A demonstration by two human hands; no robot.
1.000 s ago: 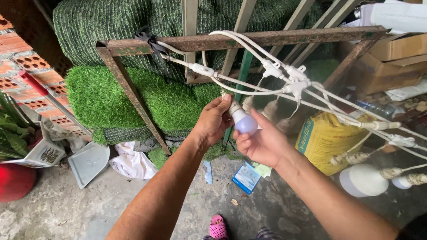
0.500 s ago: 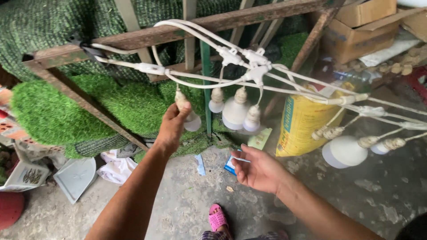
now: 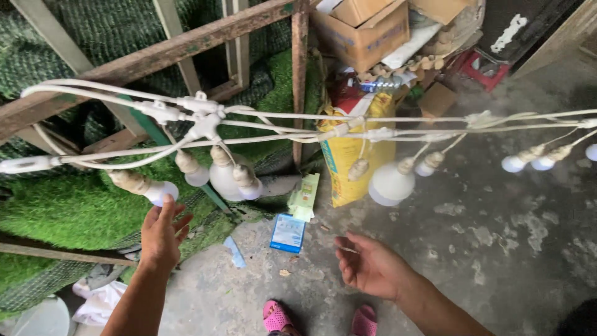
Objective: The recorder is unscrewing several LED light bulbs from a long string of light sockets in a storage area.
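Left hand (image 3: 163,233) released, fingertips just under the small white bulb (image 3: 163,191); right hand (image 3: 372,266) empty, palm up; better to cup the bulb's base squarely, steadying the white cable (image 3: 280,115).

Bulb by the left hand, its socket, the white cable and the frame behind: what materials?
Small white bulb at the left hand: matte, frosted, probably plastic, could be glass. Its tan socket: dull, grimy, looks like moulded plastic. White cable: smooth, slightly glossy sheath, likely PVC or rubber. Brown wooden frame: rough, weathered timber with visible grain and patches of worn paint.
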